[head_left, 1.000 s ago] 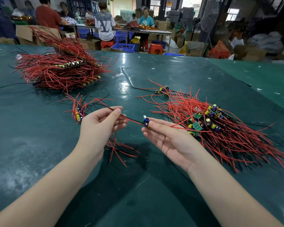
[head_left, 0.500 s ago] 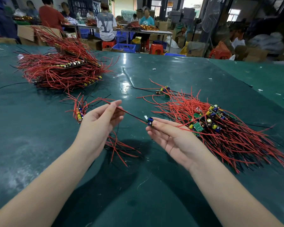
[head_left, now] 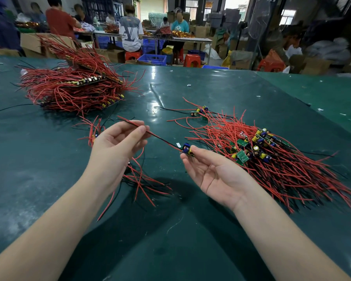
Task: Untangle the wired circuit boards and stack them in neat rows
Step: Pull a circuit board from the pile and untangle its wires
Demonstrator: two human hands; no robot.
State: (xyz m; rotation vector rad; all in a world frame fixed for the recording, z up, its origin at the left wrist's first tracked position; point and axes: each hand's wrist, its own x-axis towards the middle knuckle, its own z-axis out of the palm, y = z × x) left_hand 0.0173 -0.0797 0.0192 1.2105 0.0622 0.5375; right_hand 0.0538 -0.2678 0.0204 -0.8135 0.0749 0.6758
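Note:
A small circuit board (head_left: 187, 150) with blue and yellow parts is pinched at the fingertips of my right hand (head_left: 213, 175). Its red and black wires (head_left: 160, 138) stretch left, and my left hand (head_left: 116, 147) pinches them between thumb and forefinger. A tangled pile of boards with red wires (head_left: 272, 159) lies to the right of my right hand. A stacked heap of boards in rows (head_left: 75, 88) sits at the far left. Under my left hand lies a small bundle of boards and wires (head_left: 138, 179).
The work surface is a dark green mat (head_left: 49, 179) on a large table. One loose board (head_left: 199, 111) lies beyond the right pile. Several people sit at tables in the background, with boxes, red stools and blue crates around them.
Both hands have risen slightly and shifted, pulling the wires straight between them. My left fingers have slid along the wires away from the board.

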